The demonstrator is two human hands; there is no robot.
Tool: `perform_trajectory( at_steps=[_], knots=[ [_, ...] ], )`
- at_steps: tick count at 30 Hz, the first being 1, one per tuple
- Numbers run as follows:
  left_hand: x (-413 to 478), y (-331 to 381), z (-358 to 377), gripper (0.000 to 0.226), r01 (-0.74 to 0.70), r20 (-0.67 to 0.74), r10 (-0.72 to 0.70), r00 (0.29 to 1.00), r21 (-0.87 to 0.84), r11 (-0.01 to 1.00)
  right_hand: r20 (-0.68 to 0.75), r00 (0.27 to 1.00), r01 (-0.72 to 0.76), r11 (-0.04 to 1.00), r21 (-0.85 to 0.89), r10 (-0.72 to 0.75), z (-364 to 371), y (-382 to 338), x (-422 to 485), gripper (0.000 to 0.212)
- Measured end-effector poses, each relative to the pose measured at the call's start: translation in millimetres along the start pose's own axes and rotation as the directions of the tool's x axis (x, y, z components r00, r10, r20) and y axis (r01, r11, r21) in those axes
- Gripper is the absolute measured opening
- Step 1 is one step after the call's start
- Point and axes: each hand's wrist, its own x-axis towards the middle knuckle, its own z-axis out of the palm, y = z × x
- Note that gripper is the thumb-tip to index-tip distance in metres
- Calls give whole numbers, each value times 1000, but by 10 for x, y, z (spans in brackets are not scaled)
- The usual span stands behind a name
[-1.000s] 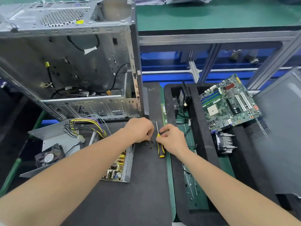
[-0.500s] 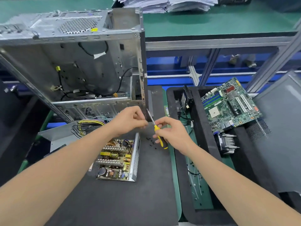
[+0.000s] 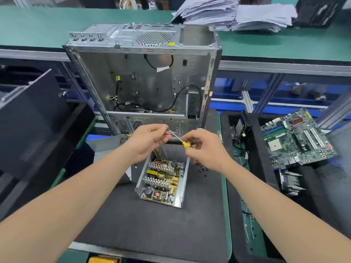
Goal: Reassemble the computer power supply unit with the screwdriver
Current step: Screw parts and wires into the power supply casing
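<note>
The power supply [image 3: 163,181] lies open, its circuit board showing, near the middle of the black mat [image 3: 152,230]. Above it the right hand [image 3: 207,149] grips the screwdriver [image 3: 183,142] by its yellow handle, while the left hand [image 3: 150,141] pinches the tip of the shaft. Small black screws [image 3: 202,168] lie just right of the unit. An empty computer case [image 3: 144,82] stands at the mat's far edge.

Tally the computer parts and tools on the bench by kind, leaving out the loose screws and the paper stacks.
Computer case: 1
Open power supply unit: 1
Motherboard: 1
Heatsink: 1
Screwdriver: 1
Total: 5
</note>
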Motion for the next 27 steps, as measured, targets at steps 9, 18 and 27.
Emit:
perform_trajectory(
  at_steps=[9, 18, 27],
  knots=[
    [-35, 3, -136, 14, -131, -4, 143, 990, 387, 913, 58, 994, -92, 993, 75, 88, 19, -76, 40, 28],
    [19, 30, -184, 26, 125, -16, -125, 992, -10, 992, 93, 979, -200, 945, 259, 182, 67, -82, 25, 22],
    [144, 4, -217, 25, 100, -57, -93, 994, 116, 988, 49, 975, -222, 948, 228, 217, -6, -75, -2, 23]
  ],
)
